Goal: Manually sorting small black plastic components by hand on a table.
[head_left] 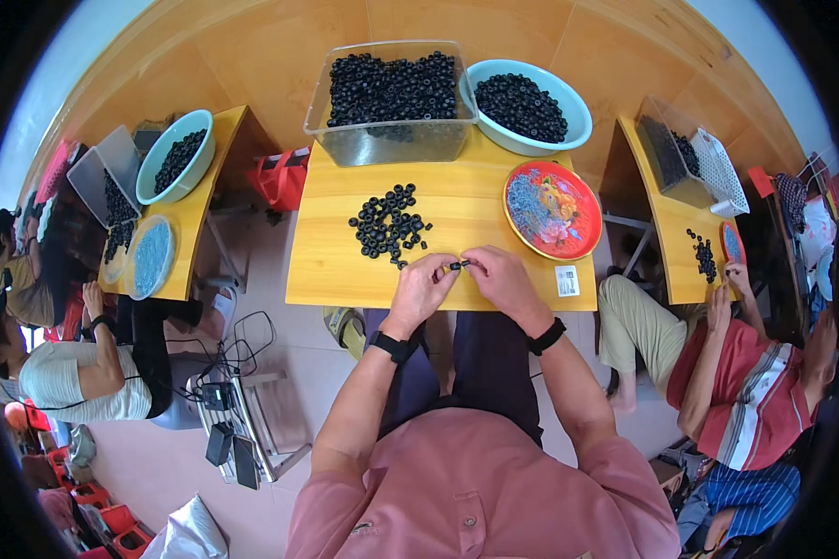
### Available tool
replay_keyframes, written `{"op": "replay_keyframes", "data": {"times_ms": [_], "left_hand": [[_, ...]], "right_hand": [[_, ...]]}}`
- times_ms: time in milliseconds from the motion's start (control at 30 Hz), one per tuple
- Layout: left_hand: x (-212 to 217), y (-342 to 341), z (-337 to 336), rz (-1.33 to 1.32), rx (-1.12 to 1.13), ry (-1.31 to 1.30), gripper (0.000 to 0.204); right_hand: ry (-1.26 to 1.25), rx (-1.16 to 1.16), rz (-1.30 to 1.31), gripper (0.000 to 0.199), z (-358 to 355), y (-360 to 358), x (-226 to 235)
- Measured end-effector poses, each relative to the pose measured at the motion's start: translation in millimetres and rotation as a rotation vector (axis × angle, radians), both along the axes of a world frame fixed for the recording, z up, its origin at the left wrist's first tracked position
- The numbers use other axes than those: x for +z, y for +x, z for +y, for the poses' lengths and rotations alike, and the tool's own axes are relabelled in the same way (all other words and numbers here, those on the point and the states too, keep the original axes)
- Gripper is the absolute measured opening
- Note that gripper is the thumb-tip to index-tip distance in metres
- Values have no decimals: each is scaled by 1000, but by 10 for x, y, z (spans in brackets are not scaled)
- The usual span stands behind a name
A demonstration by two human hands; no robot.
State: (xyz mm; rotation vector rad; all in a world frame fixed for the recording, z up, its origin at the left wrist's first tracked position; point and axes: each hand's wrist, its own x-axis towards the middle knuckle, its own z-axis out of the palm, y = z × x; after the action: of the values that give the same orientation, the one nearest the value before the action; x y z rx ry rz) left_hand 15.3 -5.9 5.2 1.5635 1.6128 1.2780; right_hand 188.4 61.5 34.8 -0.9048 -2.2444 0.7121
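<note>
Close to the table's near edge, my two hands meet fingertip to fingertip. My left hand (420,291) is closed, pinching a small black cylindrical part (455,266). My right hand (505,285) is closed too, its thumb and forefinger against the right end of that part; anything else in its fingers is too small to make out. A loose pile of black ring-shaped parts (382,224) lies just beyond my left hand. To the right, a red flower-patterned tray (578,228) carries many small silvery pieces (531,207).
At the table's back stand a clear plastic bin (391,147) and a light-blue basin (576,112), both filled with black parts. A white label (567,280) lies by the right edge. People sit at neighbouring tables on both sides. A metal stool (261,419) with cables stands at left.
</note>
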Motion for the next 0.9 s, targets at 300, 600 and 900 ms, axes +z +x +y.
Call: {"op": "replay_keyframes", "data": {"times_ms": [300,600,900], "left_hand": [[-7,-38,-18,37,-9,4,24],[-65,-49,-10,-103,-8,-28,23],[22,-64,-24,-116,-61,-52,21]], "right_hand": [[143,25,58,10,-49,-35,-63],[157,33,73,11,-73,-46,-18],[11,-61,69,11,-98,-88,25]]}}
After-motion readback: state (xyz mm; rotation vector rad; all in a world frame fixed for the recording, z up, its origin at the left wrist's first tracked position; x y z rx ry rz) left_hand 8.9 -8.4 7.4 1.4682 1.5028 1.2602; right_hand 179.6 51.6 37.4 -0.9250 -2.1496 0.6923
